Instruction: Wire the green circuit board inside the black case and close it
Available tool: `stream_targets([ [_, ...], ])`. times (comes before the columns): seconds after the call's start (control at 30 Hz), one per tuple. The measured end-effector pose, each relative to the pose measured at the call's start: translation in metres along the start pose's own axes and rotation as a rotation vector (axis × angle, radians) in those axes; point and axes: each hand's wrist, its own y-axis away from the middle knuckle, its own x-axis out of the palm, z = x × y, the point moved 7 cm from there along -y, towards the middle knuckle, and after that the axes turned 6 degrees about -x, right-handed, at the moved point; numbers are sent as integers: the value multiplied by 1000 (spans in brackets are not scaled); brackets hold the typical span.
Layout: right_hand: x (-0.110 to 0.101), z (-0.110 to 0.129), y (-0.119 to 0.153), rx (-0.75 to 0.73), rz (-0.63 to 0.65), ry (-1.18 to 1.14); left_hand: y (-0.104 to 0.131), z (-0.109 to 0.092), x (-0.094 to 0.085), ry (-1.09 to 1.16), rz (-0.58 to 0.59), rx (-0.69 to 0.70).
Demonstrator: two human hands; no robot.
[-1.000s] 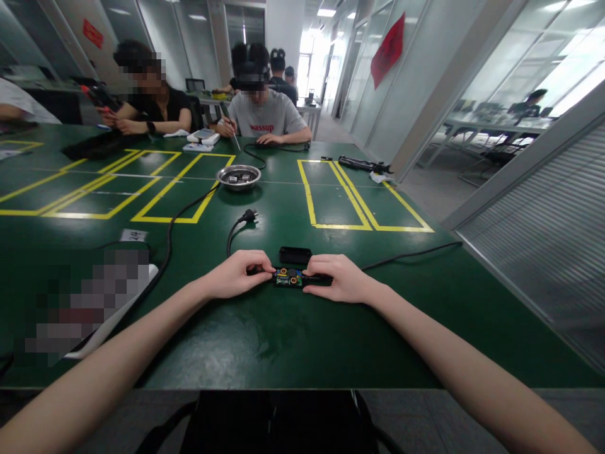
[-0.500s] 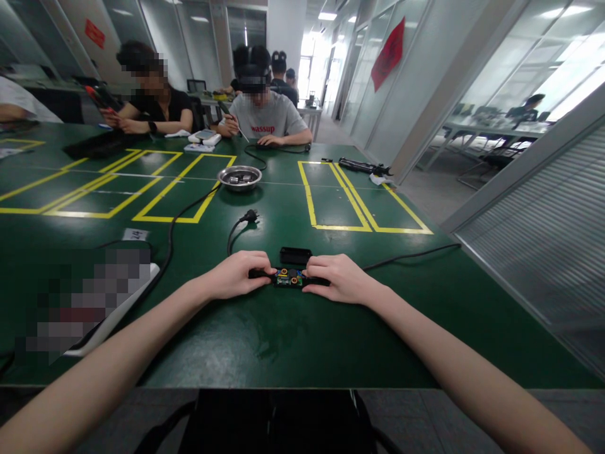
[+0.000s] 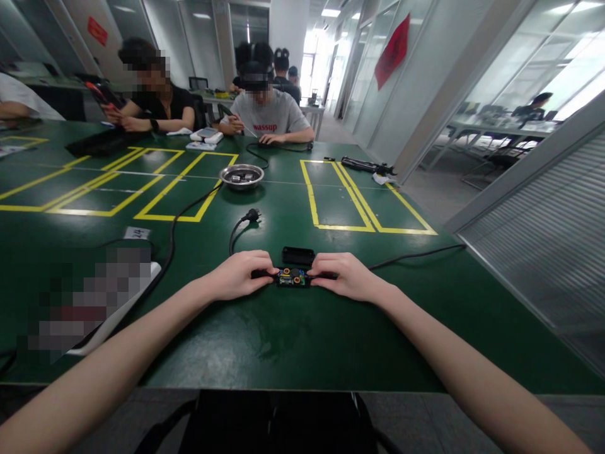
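Note:
A small circuit board with copper-coloured coils sits in a black open case in front of me, between my hands. At its left end my left hand is closed in a pinch on a black power cord. On the opposite side my right hand pinches the other black cord where it meets the case. Just behind the board lies a black case cover, hollow side up. The cord on the left ends in a plug resting on the table.
A metal bowl with small metal parts stands further back. To my left is a white-edged device, its top blurred. Yellow tape marks rectangles on the green table. Two people sit opposite; a black folded stand lies far right.
My right hand has shifted slightly right along the cord, uncovering more of the board's right end. My left hand keeps its pinch. The whole view has moved a little.

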Motion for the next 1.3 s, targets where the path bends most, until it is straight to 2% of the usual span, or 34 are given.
stream_targets([
  [0.4, 1, -4, -2, 61, 48, -103, 1, -5, 0, -44, -6, 5],
  [0.93, 0, -5, -2, 60, 72, 38, 0, -7, 4, -181, -67, 40],
  [1.03, -2, -1, -2, 8, 32, 91, -1, -5, 4, -208, -94, 25],
  [1.13, -8, 0, -2, -18, -66, 139, -2, -5, 3, -226, -115, 17],
  [1.23, -14, -10, 0, 65, -170, 206, -3, -9, 2, -209, -128, 49],
  [1.3, -11, -21, 1, 163, -187, 230, -2, -12, 0, -186, -143, 77],
])
